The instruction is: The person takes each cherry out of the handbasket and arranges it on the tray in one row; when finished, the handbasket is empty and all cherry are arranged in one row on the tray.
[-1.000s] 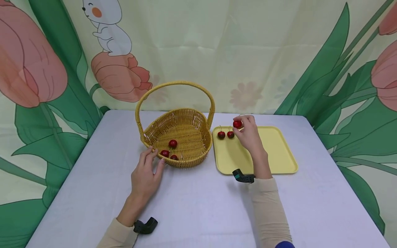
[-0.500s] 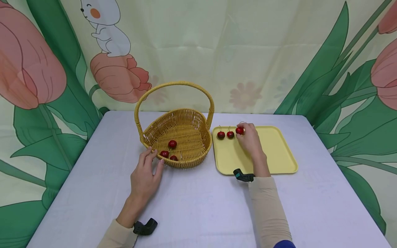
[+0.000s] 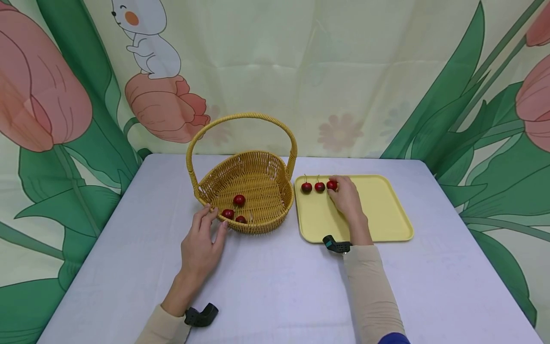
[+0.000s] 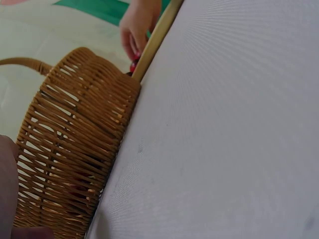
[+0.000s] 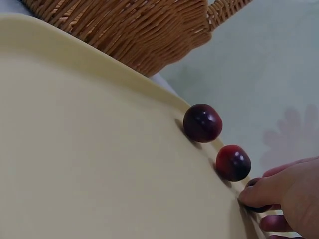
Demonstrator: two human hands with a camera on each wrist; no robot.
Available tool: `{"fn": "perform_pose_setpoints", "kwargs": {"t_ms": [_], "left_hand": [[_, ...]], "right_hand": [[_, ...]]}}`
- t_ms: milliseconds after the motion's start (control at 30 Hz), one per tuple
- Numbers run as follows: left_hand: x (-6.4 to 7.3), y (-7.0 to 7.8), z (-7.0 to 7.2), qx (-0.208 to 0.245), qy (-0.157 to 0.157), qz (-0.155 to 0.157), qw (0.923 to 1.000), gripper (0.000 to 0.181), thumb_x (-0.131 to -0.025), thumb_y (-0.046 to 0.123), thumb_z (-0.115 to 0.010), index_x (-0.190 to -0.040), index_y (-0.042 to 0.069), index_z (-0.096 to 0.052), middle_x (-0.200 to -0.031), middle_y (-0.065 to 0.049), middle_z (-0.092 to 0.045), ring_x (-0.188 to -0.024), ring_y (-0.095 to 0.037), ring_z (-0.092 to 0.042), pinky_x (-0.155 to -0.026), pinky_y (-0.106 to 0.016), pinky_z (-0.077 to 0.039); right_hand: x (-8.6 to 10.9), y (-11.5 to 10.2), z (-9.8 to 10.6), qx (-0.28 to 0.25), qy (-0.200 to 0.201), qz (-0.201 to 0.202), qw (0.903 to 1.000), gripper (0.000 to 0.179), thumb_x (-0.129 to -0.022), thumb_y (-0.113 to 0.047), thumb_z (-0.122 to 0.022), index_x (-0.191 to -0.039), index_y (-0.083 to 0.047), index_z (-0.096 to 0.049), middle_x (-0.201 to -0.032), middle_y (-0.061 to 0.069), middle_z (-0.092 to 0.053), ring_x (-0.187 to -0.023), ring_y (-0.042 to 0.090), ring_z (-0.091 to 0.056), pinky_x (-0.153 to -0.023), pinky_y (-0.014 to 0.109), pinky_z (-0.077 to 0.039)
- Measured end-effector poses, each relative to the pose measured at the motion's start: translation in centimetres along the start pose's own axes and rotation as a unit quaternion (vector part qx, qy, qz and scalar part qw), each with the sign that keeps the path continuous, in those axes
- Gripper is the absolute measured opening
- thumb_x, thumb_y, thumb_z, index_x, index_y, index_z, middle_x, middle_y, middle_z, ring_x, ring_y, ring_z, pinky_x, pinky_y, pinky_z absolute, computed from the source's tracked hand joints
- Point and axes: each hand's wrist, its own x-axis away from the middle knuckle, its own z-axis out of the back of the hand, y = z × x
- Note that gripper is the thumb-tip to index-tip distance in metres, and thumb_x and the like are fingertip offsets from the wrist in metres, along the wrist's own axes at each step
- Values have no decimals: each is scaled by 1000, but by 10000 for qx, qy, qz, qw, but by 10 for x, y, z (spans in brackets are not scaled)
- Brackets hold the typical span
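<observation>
My right hand (image 3: 347,198) pinches a dark red cherry (image 3: 331,185) between thumb and fingers at the far edge of the yellow tray (image 3: 378,210). In the right wrist view the thumb partly covers that cherry (image 5: 255,201). Left of it, two more cherries, one (image 3: 320,187) beside the other (image 3: 306,187), sit in a row with stems up. My left hand (image 3: 202,243) rests with extended fingers on the near left rim of the wicker basket (image 3: 258,165). Inside the basket lie three cherries, the upper one (image 3: 239,200) apart from the two near the front rim.
The basket's tall arched handle (image 3: 242,115) rises above it, close to the tray's left edge. Both stand on a white-covered table (image 3: 275,286). Behind the table hangs a printed curtain (image 3: 343,86) with tulips and a white animal.
My right hand has come down and slightly toward me with the cherry, from above the tray's far edge to the right end of the row. The left hand stays at the basket rim.
</observation>
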Motion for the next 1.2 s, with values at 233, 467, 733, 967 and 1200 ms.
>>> {"fn": "perform_pose_setpoints", "kwargs": {"t_ms": [233,467,733,967,1200], "left_hand": [[0,0,0,12,9,-20,10000,44,-95,28,-67,-128,0,-61,-136,-18,-56,-116,-36,-66,-69,-47,-60],[0,-1,0,-17,18,-47,10000,45,-95,29,-67,-128,0,-61,-136,-19,-57,-117,-36,-65,-69,-47,-60],[-1,-2,0,-35,-1,-22,10000,45,-95,29,-66,-129,1,-61,-137,-19,-56,-117,-36,-65,-68,-46,-60],[0,-1,0,-48,-9,5,10000,45,-95,29,-66,-129,1,-61,-137,-17,-56,-117,-36,-65,-67,-46,-60],[0,0,0,-36,1,-4,10000,44,-95,29,-66,-129,1,-61,-137,-17,-56,-118,-36,-65,-68,-47,-60]], "right_hand": [[0,0,2,47,-54,-9,10000,46,-97,-10,-62,-140,2,-53,-143,28,-49,-129,43,-49,-111,55,-40],[5,-12,15,-197,171,-43,9996,48,-97,-14,-63,-143,-4,-52,-141,26,-46,-111,41,-55,-97,55,-48],[6,-31,30,-328,442,169,9983,50,-97,-17,-64,-143,-4,-51,-142,24,-45,-112,40,-55,-90,51,-50],[12,-50,40,-411,796,477,9948,47,-97,-22,-64,-139,-4,-55,-138,20,-50,-108,36,-56,-88,49,-49],[20,-71,46,-598,984,739,9906,43,-97,-21,-65,-136,-3,-57,-134,18,-53,-107,34,-57,-84,45,-52]]}}
